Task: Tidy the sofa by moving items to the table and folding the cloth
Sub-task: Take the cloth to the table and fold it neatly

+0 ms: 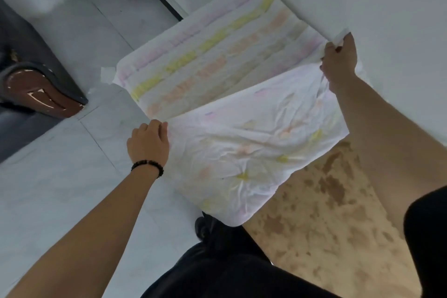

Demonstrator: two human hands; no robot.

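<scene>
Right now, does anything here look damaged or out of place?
The brown glossy trim on the dark sofa at left has pale patches, maybe chips, maybe glare. A white scrap sticks out by the left corner of the striped cloth. Its near half, gripped by left hand and right hand, is creased.

Single head-worn wide-angle view looks steeply down, apparently tilted, close above the cloth [242,147].

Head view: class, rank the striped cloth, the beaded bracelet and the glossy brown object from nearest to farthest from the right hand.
1. striped cloth: the right hand grips its far corner.
2. beaded bracelet: on the left wrist, centre-left.
3. glossy brown object: at the far left edge.
</scene>
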